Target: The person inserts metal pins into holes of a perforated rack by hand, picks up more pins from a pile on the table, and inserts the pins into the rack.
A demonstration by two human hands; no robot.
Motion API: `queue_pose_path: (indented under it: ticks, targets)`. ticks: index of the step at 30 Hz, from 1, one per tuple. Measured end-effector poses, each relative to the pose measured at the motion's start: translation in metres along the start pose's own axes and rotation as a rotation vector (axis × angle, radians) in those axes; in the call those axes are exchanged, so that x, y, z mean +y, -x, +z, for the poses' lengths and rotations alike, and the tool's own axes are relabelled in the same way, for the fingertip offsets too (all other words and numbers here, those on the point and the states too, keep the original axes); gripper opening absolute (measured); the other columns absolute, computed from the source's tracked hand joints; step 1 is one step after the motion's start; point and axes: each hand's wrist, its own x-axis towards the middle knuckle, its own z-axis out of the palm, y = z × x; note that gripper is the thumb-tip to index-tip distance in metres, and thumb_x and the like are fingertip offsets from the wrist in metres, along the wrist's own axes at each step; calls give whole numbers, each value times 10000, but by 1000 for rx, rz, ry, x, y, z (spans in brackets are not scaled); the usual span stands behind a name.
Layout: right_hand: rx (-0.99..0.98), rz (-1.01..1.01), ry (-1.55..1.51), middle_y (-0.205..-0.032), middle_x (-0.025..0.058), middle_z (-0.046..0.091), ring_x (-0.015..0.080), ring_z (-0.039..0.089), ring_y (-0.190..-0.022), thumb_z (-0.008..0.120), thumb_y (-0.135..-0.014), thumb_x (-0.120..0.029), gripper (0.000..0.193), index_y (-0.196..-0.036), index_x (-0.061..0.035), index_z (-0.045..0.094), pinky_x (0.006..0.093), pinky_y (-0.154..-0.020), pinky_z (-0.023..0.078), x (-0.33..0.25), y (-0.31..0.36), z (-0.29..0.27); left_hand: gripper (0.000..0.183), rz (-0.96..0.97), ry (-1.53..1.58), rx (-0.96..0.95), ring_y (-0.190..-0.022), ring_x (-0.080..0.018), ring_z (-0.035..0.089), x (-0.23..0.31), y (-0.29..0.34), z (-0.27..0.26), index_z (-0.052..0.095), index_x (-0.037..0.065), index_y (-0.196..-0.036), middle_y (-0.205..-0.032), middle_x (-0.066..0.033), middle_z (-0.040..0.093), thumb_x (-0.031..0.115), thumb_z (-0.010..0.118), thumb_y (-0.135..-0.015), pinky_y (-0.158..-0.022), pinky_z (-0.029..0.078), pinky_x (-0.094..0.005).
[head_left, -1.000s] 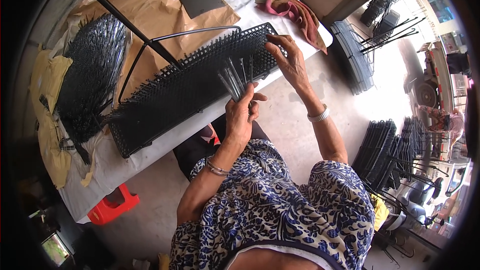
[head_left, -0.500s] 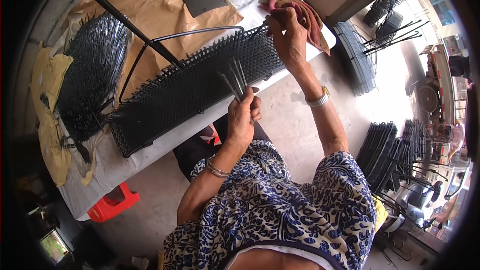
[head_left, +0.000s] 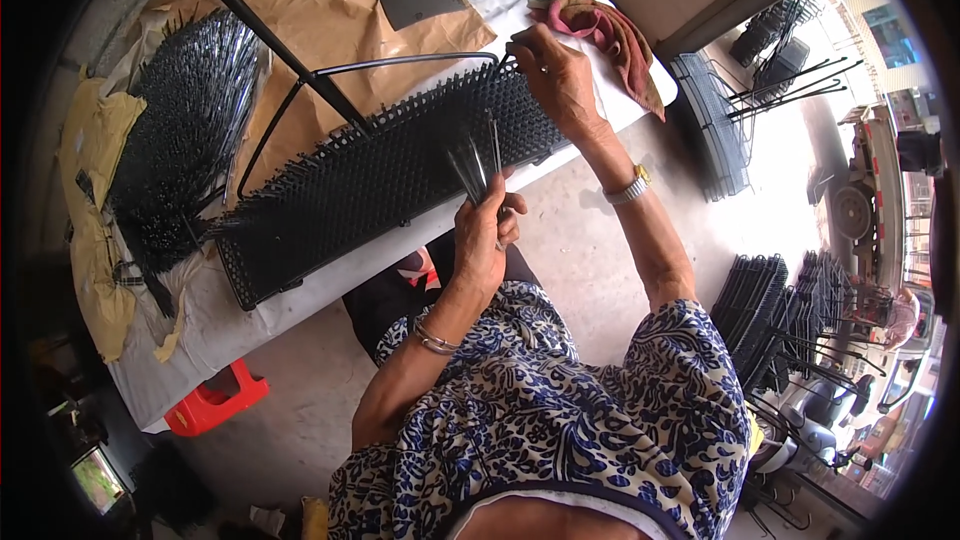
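Observation:
My left hand [head_left: 482, 232] is closed round a small bundle of thin dark rods [head_left: 474, 166], which point up over the near edge of a long black perforated panel [head_left: 320, 210]. Many short dark pieces stick up from the panel's holes, mostly along its far side and left end. At the panel's far right end, my right hand [head_left: 558, 85] has its fingertips pinched together. What they hold, if anything, is too small to make out. Beyond that hand lies a crumpled red and brown cloth [head_left: 610, 35].
A large heap of shiny black rods [head_left: 190, 120] lies on brown paper at the table's left. A black pole [head_left: 265, 35] slants down to the panel. A red plastic stool [head_left: 220, 402] stands beneath the table. Stacked black racks [head_left: 755, 315] stand on the floor at right.
My right hand has shifted left, off the cloth's edge and over the panel's end. The rods in my left hand have fanned slightly, one standing more upright. The view has shifted a little.

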Motion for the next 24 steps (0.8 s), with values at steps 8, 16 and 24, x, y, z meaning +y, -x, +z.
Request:
queue_pose_path:
  ticks: [8,16,24]
  targets:
    - [-118,15,253,-806,147,653,302,643,-701,653,-889,-284,229,-934,-63,693,396,-614,493,-7,9,-8,365,33,25,12,-522,-34,368,0,1,-2,584,22,-1121,-809,-75,634,344,602,-951,-460,266,-177]
    - [-586,432,-356,-735,61,638,91,571,-633,620,-910,-180,199,-902,18,636,270,-573,471,-35,37,-34,297,40,-9,-11,-589,-85,533,-3,-1,2,588,43,-1098,-859,-100,668,311,571,-970,-485,370,-187]
    - [63,119,-2,-704,166,639,277,654,-615,594,-895,-80,111,-954,-20,521,364,-568,507,-17,13,-34,253,-51,-63,131,-710,-125,622,-3,-3,-5,610,53,-1072,-864,-93,676,280,576,-967,-554,459,-232]
